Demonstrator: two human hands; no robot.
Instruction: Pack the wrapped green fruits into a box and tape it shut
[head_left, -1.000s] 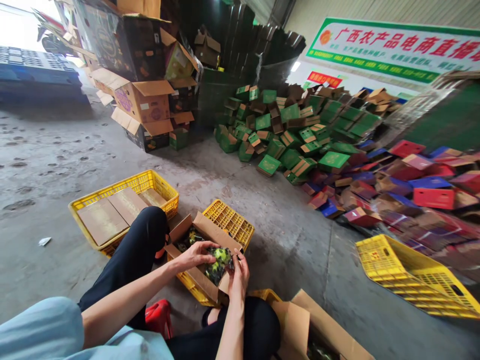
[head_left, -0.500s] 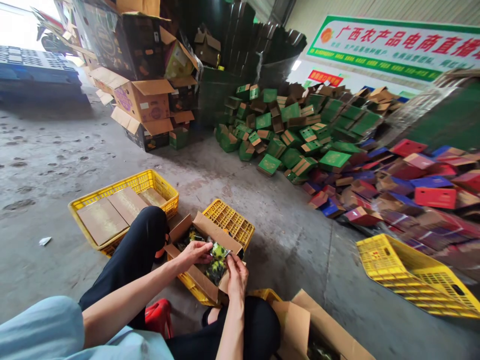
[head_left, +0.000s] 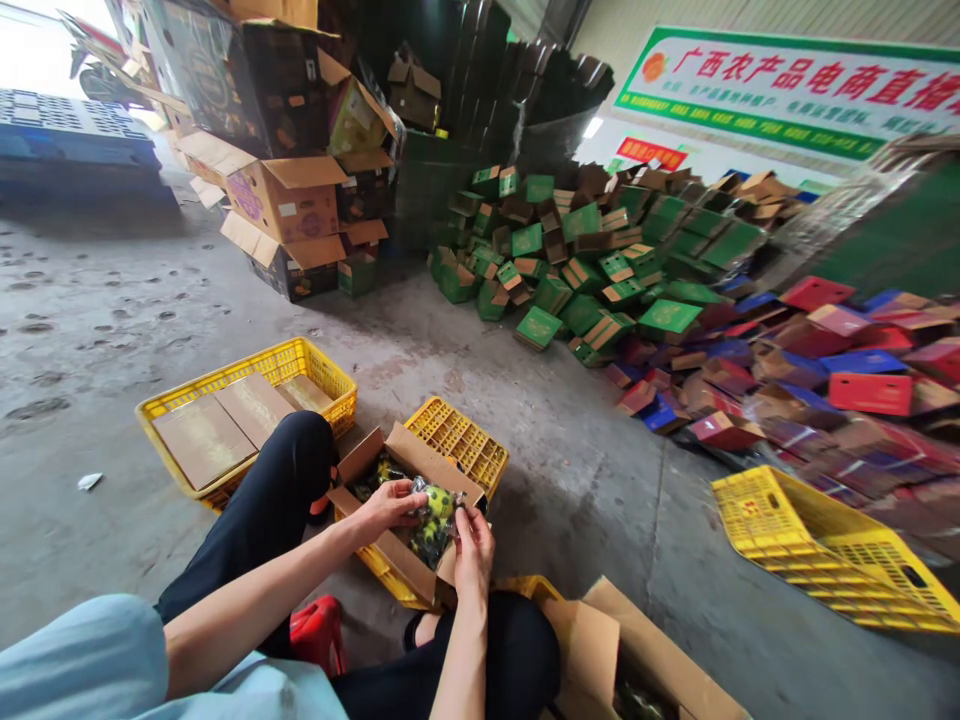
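My left hand (head_left: 391,505) pinches one side of a clear plastic bag (head_left: 436,512) with yellow-green, dark-spotted contents that I cannot name for certain. On the other side, the fingers of my right hand (head_left: 474,552) are closed on the same bag's edge. Both hands hold it over an open cardboard box (head_left: 409,572), where more such bags lie partly hidden. This box rests on a yellow plastic crate (head_left: 390,578) between my legs.
Left of my knee, a yellow crate (head_left: 225,490) holds flat brown cartons (head_left: 202,440). Another open box (head_left: 667,650) stands at my right knee. A tilted yellow crate (head_left: 817,570) lies to the right. Piled green boxes (head_left: 555,295) and red and blue boxes (head_left: 870,395) cover the floor beyond.
The bag has shifted slightly between my fingers, and its yellow-green contents show more fully. Both hands keep their grip and stay almost in place.
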